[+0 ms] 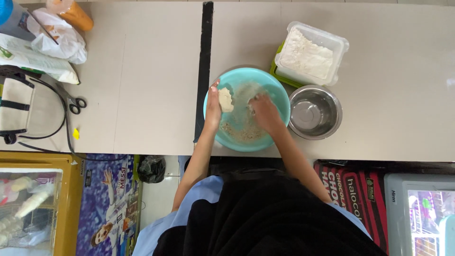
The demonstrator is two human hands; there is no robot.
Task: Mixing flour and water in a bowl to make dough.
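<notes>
A turquoise bowl (277, 90) stands on the pale counter in front of me, with crumbly flour mix in its bottom. My left hand (214, 105) is at the bowl's left rim, holding a small lump of dough (225, 99) against its palm. My right hand (265, 113) is down inside the bowl, fingers curled in the floury mix. Whether it grips any dough is hidden by the back of the hand.
An empty steel bowl (314, 112) sits just right of the turquoise one. Behind it is a clear tub of flour (310, 53) on a green lid. Scissors (75, 102), plastic bags (56, 34) and a cable lie at far left. A dark seam (204, 57) splits the counter.
</notes>
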